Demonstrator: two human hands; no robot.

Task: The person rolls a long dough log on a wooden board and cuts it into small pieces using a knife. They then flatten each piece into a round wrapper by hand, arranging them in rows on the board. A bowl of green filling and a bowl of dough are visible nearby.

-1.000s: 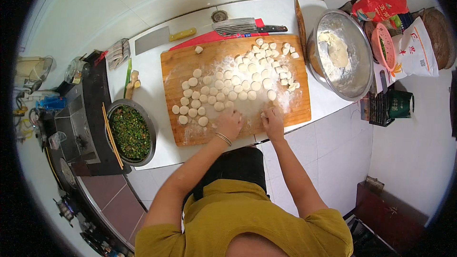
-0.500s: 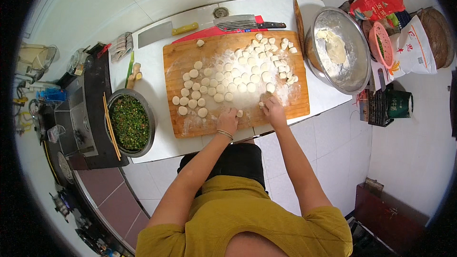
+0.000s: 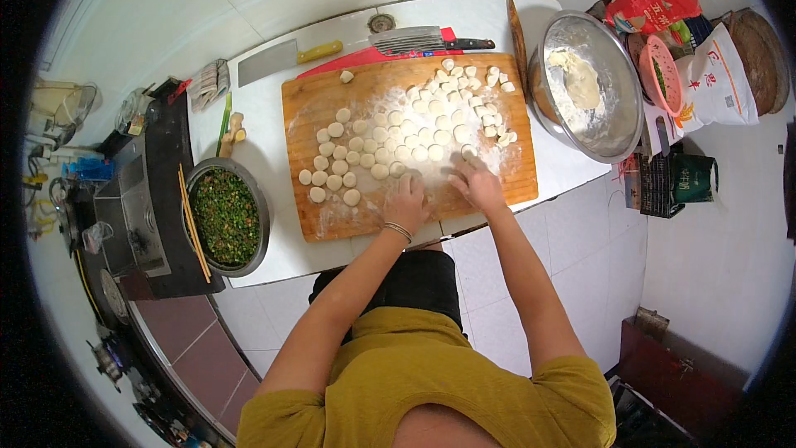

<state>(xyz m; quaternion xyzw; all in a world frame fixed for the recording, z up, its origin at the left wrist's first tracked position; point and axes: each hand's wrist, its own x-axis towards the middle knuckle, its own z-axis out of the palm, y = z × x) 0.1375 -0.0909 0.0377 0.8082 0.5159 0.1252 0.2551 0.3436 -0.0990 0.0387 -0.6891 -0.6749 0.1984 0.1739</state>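
On a floured wooden board [image 3: 315,220] lie many small dough pieces. Flattened rounds [image 3: 339,168] fill its left and middle, while chunkier uncut-looking lumps [image 3: 503,81] cluster at the right. My left hand [image 3: 406,204] lies palm down near the board's front edge, fingers stretched forward just below the nearest rounds. Whatever is beneath its palm is hidden. To its right, my right hand [image 3: 479,186] is palm down with fingers apart, the tips beside a dough round [image 3: 468,152]. I cannot tell whether they touch it.
Left of the board stands a bowl of chopped green filling [image 3: 224,214] with chopsticks [image 3: 195,224] across its rim. Behind lie a cleaver [image 3: 269,63] and a black-handled knife [image 3: 473,44]. A rolling pin [image 3: 518,33] and a steel bowl with dough [image 3: 587,129] are at right.
My left hand has moved slightly forward and right, over the spot where a small dough piece showed beside it. My right hand's fingers have spread from a closer, curled pose.
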